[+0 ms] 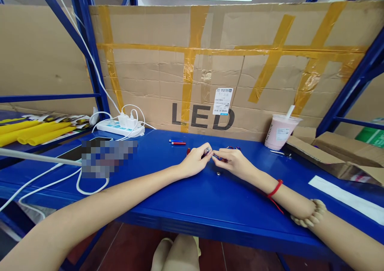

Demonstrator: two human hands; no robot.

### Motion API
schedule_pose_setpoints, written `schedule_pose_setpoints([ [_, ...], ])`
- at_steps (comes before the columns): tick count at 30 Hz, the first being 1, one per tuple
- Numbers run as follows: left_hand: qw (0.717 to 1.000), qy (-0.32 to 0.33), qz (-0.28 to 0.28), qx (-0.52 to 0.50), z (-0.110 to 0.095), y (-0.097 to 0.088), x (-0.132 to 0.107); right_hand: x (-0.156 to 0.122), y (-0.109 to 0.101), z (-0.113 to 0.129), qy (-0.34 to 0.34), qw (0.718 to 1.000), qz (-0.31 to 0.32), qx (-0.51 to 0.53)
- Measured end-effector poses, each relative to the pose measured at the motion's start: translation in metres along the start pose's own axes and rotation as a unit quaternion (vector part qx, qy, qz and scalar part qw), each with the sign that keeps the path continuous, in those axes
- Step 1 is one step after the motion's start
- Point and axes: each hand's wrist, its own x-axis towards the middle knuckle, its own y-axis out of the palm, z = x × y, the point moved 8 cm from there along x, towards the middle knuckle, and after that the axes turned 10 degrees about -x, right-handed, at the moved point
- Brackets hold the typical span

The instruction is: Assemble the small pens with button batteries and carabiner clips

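Over the middle of the blue table, my two hands meet fingertip to fingertip. My left hand is closed around a small shiny silvery piece, mostly covered by its fingers. Touching it from the right, my right hand is pinched, with a bit of something dark blue and silvery at its fingertips, too small to name. Below the fingers lies a small round metal part. A slim red tube with silvery ends rests behind the left hand. Something red shows just behind that hand's knuckles.
A cup with a straw stands back right, beside an open cardboard box and a white strip. At left are a power strip, loose white cables and yellow rolls. A large cardboard sheet walls the back.
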Motion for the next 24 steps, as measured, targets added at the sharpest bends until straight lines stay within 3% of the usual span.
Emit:
schedule_pose_setpoints([
  [9,1.0,-0.015,-0.006,-0.005,0.0,-0.001,-0.001,0.001,-0.007,-0.005,0.006,0.999,-0.034,-0.019],
  [18,0.997,-0.037,-0.05,0.052,0.001,-0.009,-0.001,0.0,0.001,-0.013,0.051,0.998,0.026,-0.028],
  [24,0.995,-0.024,-0.07,0.072,0.002,-0.013,0.0,0.0,0.001,-0.018,0.093,0.995,0.034,-0.007],
])
